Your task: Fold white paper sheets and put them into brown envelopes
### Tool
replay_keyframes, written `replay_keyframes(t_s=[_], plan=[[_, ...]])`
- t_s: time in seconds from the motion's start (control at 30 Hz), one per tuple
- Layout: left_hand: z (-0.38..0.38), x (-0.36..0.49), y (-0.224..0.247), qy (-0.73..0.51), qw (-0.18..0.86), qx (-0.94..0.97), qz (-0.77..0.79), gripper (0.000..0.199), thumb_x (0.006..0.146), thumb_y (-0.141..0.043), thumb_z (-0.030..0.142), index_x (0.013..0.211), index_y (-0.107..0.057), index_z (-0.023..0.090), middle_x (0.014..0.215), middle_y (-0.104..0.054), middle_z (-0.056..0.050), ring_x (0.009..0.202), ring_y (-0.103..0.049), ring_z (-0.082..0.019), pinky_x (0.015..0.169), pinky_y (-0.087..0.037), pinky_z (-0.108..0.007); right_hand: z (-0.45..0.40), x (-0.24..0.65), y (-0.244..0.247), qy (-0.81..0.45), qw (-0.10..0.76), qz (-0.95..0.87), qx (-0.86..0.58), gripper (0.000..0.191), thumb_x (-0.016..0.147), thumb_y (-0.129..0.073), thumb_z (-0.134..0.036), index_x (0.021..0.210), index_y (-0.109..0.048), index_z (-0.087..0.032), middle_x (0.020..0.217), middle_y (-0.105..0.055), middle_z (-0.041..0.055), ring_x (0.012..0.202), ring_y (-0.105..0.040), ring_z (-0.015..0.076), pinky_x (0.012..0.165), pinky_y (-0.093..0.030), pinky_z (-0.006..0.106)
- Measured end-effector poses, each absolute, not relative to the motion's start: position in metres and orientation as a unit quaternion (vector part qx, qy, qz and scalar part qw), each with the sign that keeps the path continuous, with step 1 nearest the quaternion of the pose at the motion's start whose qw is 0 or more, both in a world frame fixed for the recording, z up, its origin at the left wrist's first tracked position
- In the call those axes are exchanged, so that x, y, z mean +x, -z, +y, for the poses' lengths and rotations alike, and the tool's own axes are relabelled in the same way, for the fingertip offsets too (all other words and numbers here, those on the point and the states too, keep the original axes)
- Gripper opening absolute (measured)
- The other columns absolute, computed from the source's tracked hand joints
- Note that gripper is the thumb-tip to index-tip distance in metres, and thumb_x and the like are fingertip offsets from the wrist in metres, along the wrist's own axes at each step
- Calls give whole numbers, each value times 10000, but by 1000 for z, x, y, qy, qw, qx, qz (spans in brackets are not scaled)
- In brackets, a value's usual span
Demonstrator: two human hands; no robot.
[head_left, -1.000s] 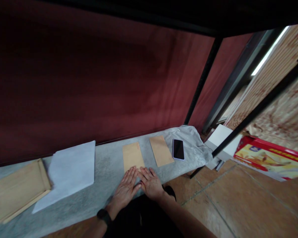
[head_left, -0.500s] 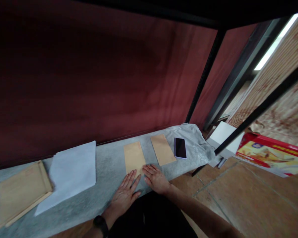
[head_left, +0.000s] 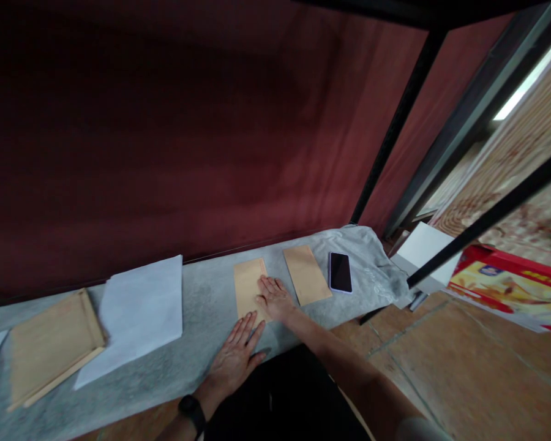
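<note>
A tan paper envelope (head_left: 248,288) lies on the grey cloth-covered surface in front of me. My left hand (head_left: 235,355), with a dark band on the wrist, rests flat at its near edge, fingers spread. Across the envelope's right side lies my right hand (head_left: 274,298), palm down with the fingers extended, covering part of it. Neither hand grips anything. To the right is a second tan envelope (head_left: 307,275), untouched, and beyond it a dark-screened phone (head_left: 340,272).
White paper sheets (head_left: 142,312) and a stack of larger tan envelopes (head_left: 52,349) lie at the left. Black metal posts (head_left: 395,131) rise at the right. A red and yellow box (head_left: 509,285) and a white box (head_left: 429,251) are beyond the surface's right end.
My right hand has slid forward and slightly left over the envelope, away from its near edge. My left hand stays at the near edge. The view has shifted slightly.
</note>
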State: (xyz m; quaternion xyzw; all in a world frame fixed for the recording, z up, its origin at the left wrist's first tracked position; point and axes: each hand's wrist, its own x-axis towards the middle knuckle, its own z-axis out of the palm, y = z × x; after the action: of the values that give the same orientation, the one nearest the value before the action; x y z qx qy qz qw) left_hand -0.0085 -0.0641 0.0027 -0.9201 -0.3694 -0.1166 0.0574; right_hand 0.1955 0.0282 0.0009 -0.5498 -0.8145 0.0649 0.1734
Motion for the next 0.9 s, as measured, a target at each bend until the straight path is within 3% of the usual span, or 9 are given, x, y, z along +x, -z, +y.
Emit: replay_keyframes(t_s=[0.43, 0.7, 0.9], plan=[[-64, -7, -1, 127, 47, -917, -376, 718, 981, -430, 589, 1601, -244, 278, 1651, -319, -105, 1478, -384, -272, 1184, -367, -448, 84, 178, -14, -89, 134, -774, -612, 628, 1061, -342, -435, 1569, -318, -67, 1631, -284, 168, 1517, -289, 263, 1249, -189, 478], [-64, -7, -1, 135, 46, -917, -372, 696, 984, -435, 572, 1589, -284, 264, 1641, -341, -109, 1472, -395, -276, 1176, -379, -458, 24, 189, -1, -45, 162, -803, -571, 622, 1071, -317, -446, 1560, -339, -64, 1622, -306, 160, 1507, -311, 272, 1243, -221, 466], [-64, -7, -6, 129, 43, -920, -368, 645, 1000, -436, 522, 1576, -317, 259, 1638, -351, -95, 1483, -377, -254, 1193, -367, -448, -40, 210, 5, -14, 187, -834, -519, 565, 1075, -363, -429, 1558, -363, -136, 1607, -369, 117, 1481, -366, 235, 1246, -236, 455]])
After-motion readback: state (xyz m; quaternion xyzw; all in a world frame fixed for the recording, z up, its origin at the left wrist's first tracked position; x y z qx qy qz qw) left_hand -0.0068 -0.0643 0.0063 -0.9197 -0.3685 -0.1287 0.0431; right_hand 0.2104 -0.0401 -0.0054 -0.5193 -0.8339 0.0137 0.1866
